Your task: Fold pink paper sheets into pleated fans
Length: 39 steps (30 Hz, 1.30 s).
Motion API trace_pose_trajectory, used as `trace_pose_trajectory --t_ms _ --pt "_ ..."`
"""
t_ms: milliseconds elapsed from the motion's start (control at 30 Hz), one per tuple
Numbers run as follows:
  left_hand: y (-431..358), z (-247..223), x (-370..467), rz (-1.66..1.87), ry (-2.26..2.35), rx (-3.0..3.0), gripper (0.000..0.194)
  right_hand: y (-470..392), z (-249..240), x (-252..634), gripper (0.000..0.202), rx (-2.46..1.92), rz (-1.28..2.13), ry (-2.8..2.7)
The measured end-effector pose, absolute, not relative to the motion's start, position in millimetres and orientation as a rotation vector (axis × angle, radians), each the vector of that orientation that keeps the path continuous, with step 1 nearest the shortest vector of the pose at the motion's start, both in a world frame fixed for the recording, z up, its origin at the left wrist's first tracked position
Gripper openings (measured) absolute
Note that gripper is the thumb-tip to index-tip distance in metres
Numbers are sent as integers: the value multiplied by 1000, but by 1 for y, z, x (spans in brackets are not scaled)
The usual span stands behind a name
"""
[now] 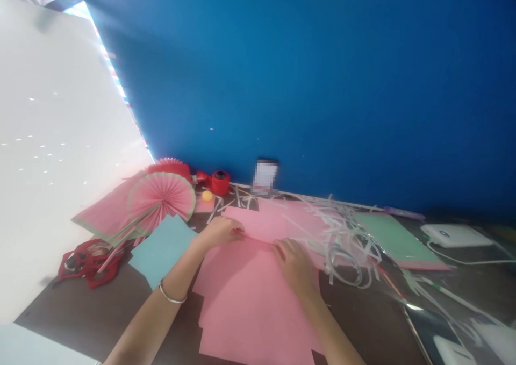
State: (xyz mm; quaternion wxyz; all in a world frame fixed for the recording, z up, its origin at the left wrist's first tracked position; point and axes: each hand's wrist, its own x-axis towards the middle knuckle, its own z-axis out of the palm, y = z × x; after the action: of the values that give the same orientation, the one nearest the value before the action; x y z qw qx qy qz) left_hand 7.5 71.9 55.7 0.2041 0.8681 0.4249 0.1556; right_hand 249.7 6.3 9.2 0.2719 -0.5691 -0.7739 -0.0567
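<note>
Pink paper sheets (253,295) lie in an overlapping stack in front of me. A raised crease or edge runs across the upper sheet (258,226). My left hand (221,231) has its fingers curled and pinching at the left end of this edge; a metal bangle circles the wrist. At the right end, my right hand (294,264) rests on the paper with its fingertips pressed together at the edge. The fingertips of both hands partly hide the paper under them. A light blue sheet (163,252) lies by my left forearm.
Pink pleated paper fans (161,201) lie at the left, near a red cloth item (92,263). A red tape roll (220,183) stands by the blue wall. White strips and a coiled white cable (344,263) clutter the right, with green paper (397,238) and a white device (455,235).
</note>
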Motion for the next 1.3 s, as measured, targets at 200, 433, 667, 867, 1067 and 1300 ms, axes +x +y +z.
trace_pose_trajectory --t_ms 200,433,667,867,1067,1300 --pt "68 55 18 422 1266 2437 18 4 13 246 24 -1558 -52 -2099" --pt "65 53 22 337 1332 2526 24 3 11 242 21 -1534 -28 -2142" --pt "57 45 39 456 1135 2389 21 2 11 239 26 -1491 -64 -2167" --pt "55 45 36 496 1087 2383 23 1 16 239 26 -1457 -117 -2185" --pt "54 47 36 480 1136 2350 24 2 14 241 24 -1375 -189 -2211" --pt "50 52 41 453 1175 2351 23 2 11 242 26 -1361 -243 -2255"
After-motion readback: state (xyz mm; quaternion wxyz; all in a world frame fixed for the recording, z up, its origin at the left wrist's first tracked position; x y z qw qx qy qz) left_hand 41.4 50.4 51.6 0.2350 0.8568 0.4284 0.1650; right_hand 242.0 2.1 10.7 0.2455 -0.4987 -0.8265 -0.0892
